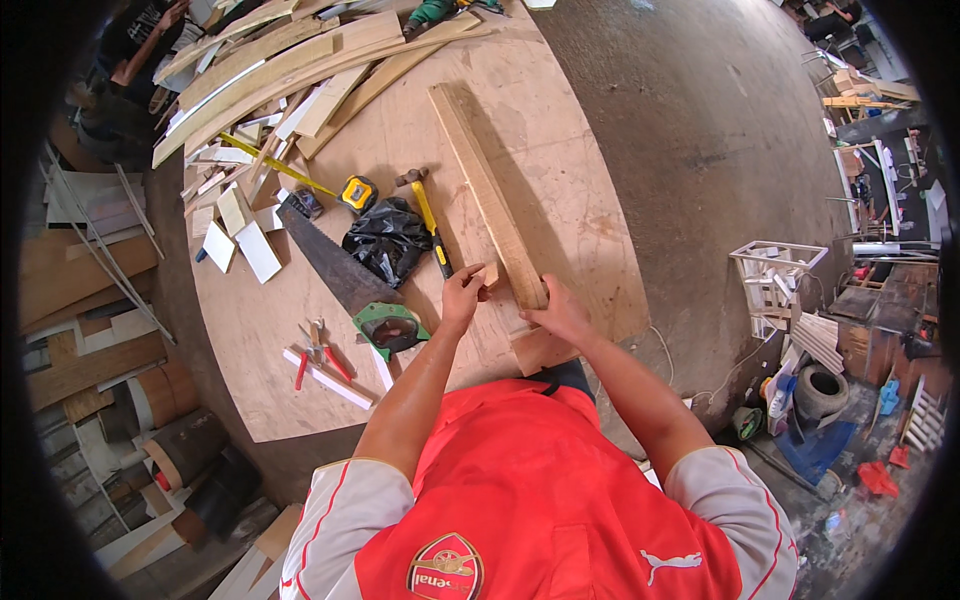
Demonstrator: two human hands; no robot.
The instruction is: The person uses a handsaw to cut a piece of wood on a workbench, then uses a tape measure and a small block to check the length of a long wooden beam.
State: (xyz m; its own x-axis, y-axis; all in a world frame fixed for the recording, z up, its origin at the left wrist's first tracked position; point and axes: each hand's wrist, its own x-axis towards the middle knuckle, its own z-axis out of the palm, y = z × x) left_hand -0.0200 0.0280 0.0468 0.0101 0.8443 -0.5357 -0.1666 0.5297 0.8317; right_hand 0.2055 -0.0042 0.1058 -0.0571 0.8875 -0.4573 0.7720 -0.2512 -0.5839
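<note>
A long wooden beam (490, 195) stretches away from me across the worktable. Its near end is in my right hand (562, 314), whose fingers close round the edge. Just left of that end, my left hand (464, 298) pinches a small wooden block (488, 274). Under my right wrist, at the table's near edge, lies a short flat piece of wood (540, 350). A hammer (430, 215) with a yellow and black handle rests beyond my left hand. To its left are a black plastic bag (388, 240) and a handsaw (340, 260) with a green handle.
A yellow tape measure (358, 194) lies partly pulled out. Red-handled pliers (322, 350) sit near a white strip (328, 378). Boards (300, 75) pile up at the table's far left, near a green power tool (432, 12). A white frame (775, 270) stands on the floor at right.
</note>
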